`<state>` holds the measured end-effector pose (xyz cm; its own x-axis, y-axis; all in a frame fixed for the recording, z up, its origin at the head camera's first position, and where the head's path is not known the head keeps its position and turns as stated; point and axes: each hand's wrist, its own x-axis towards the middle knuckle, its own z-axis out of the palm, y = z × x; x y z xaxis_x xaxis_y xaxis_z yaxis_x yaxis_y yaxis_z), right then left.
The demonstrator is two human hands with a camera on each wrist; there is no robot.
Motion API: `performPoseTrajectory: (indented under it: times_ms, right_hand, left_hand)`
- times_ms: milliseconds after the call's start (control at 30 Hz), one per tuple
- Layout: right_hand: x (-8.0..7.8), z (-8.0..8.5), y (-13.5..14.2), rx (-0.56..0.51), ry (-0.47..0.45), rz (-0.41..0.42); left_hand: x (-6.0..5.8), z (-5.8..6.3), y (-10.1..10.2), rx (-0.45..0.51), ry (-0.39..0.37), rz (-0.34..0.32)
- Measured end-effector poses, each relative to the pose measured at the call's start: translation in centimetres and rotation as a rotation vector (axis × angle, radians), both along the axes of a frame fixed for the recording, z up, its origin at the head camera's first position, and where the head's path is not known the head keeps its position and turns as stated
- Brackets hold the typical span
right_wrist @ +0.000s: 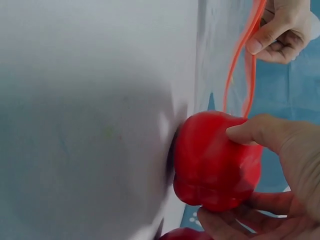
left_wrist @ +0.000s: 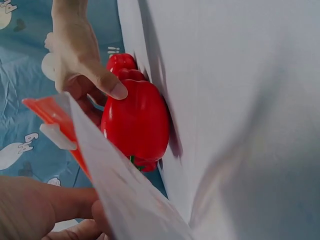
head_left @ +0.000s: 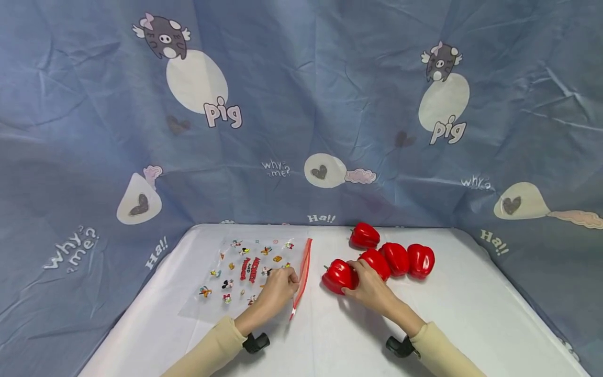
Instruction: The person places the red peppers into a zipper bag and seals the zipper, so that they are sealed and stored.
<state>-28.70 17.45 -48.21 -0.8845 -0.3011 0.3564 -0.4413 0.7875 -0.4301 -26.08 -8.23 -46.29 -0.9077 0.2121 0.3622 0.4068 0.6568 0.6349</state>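
A clear zip bag (head_left: 235, 283) printed with cartoon figures lies on the left of the table, its red zip edge (head_left: 305, 272) toward the middle. My left hand (head_left: 279, 285) pinches the upper layer near that edge, and in the right wrist view the red mouth (right_wrist: 250, 75) stands parted. My right hand (head_left: 372, 288) grips a red bell pepper (head_left: 336, 276) from its right side, thumb (right_wrist: 245, 132) on one face and fingers around the other. The pepper's green stem (left_wrist: 132, 159) points toward the bag. It sits at the table surface, close to the bag's mouth.
Behind and right of the held pepper, several more red bell peppers (head_left: 395, 259) stand close together, one (head_left: 365, 235) near the back edge. A white cloth covers the table (head_left: 471, 314). A blue printed curtain (head_left: 301, 104) hangs behind it.
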Motion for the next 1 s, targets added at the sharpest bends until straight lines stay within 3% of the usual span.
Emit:
performPoseTrajectory:
  times_ms: [400, 733, 1000]
  right_hand:
    - [0.6, 2.0, -0.2, -0.062, -0.007, 0.028]
    - [1.6, 2.9, -1.3, -0.154, -0.009, 0.097]
    - [2.3, 2.8, -2.3, -0.149, 0.007, 0.137]
  left_hand:
    - [0.5, 0.3, 0.6, 0.014, -0.044, -0.053]
    - [0.7, -0.1, 1.1, 0.004, -0.012, -0.037]
    - [0.6, -0.2, 1.0, 0.01, -0.016, -0.03]
